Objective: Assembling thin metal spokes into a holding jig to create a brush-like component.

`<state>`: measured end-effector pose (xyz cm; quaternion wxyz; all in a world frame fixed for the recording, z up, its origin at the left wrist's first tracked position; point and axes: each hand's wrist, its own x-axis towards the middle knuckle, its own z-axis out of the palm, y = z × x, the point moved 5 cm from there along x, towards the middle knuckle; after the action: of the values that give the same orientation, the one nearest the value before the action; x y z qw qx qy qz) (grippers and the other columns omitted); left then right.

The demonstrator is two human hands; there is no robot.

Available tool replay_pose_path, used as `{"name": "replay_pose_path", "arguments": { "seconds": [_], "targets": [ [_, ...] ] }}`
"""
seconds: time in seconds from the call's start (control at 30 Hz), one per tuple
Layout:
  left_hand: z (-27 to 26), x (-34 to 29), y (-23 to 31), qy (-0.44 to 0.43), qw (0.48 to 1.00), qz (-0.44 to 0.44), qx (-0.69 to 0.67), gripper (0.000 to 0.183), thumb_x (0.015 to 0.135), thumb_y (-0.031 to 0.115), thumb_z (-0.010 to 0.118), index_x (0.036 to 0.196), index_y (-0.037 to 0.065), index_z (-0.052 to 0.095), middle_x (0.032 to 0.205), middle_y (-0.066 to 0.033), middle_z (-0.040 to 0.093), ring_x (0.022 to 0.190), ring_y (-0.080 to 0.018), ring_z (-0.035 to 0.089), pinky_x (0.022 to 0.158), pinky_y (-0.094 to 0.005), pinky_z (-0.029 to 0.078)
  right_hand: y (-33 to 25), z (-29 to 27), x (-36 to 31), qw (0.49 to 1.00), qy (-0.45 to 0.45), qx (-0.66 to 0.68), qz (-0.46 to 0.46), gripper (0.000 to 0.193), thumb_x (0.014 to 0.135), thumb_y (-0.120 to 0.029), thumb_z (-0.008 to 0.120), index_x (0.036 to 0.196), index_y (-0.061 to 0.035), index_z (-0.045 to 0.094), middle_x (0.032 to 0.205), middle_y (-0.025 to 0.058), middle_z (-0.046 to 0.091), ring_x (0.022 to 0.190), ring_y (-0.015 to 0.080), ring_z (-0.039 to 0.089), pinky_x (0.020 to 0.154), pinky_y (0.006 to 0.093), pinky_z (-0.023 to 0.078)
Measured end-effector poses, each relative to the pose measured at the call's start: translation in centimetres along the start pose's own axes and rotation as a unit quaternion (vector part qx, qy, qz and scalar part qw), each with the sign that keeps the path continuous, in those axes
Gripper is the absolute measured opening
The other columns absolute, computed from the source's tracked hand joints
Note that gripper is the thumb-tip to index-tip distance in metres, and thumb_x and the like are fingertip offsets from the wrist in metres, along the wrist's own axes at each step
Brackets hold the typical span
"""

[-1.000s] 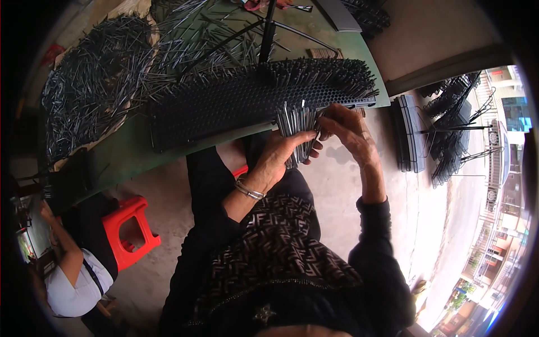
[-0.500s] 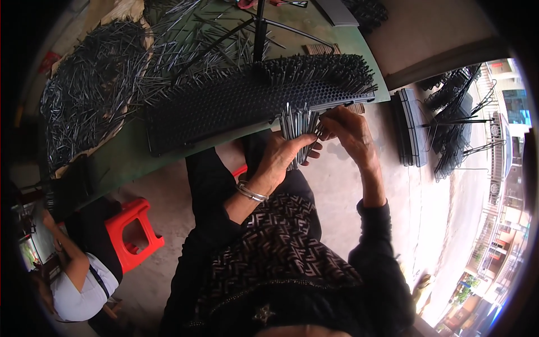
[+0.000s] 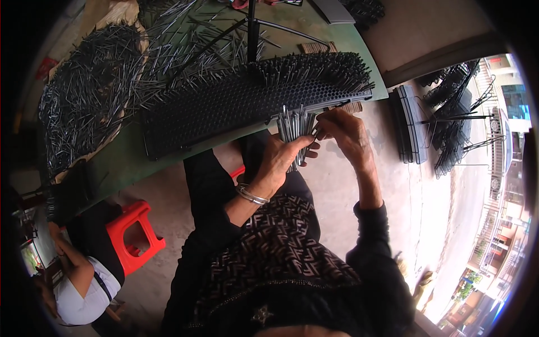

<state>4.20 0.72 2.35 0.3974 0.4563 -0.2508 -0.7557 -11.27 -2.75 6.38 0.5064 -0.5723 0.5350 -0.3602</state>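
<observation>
Since a second ago, the bench (image 3: 120,167) and the black perforated panel (image 3: 196,115) have slid slightly left in view, while both hands keep nearly the same place. Nearest, a red stool (image 3: 137,238) stands on the left. In the middle, the left hand (image 3: 276,160) wraps its grip around a bundle of dark rods (image 3: 293,126), thumb across it, just off the bench's near edge. The right hand (image 3: 349,135) bends its fingertips in at the bundle's right side; I cannot tell whether that grip pinches a rod. Pale floor (image 3: 387,224) opens rightward, giving the right arm room before the stack of grey panels (image 3: 410,123). Beyond the bundle, the perforated panel lies along the bench; rods crowd its far and right holes, with open holes nearer and left. Far left, brown wrapping (image 3: 120,16) holds a loose heap of rods (image 3: 92,90).
</observation>
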Motion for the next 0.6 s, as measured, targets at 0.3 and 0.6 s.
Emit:
{"name": "replay_pose_path", "arguments": {
  "seconds": [0.3,0.6],
  "targets": [
    [-1.0,0.9,-0.3,-0.012,0.998,-0.038,-0.055,0.029,0.087,0.026,0.066,0.108,0.005,0.063,0.105,-0.0109,0.072,0.092,-0.0221,0.07,0.07,-0.0319,0.05,-3.3,-4.6,0.1,0.929,0.29,-0.19,-0.126,0.012,0.095,-0.005,0.057,0.102,0.0022,0.064,0.083,0.007,0.068,0.075,0.0113,0.064,0.071,0.025,0.051],
    [0.0,1.4,-1.7,-0.071,0.982,-0.083,-0.154,0.026,0.089,0.018,0.067,0.106,0.0,0.062,0.096,-0.0158,0.069,0.09,-0.0308,0.07,0.073,-0.0421,0.061,-1.2,-7.7,4.1,0.859,0.354,-0.29,-0.231,0.012,0.094,-0.013,0.059,0.1,-0.0032,0.064,0.08,0.0074,0.068,0.074,0.0126,0.066,0.069,0.0255,0.05]
  ]
}}
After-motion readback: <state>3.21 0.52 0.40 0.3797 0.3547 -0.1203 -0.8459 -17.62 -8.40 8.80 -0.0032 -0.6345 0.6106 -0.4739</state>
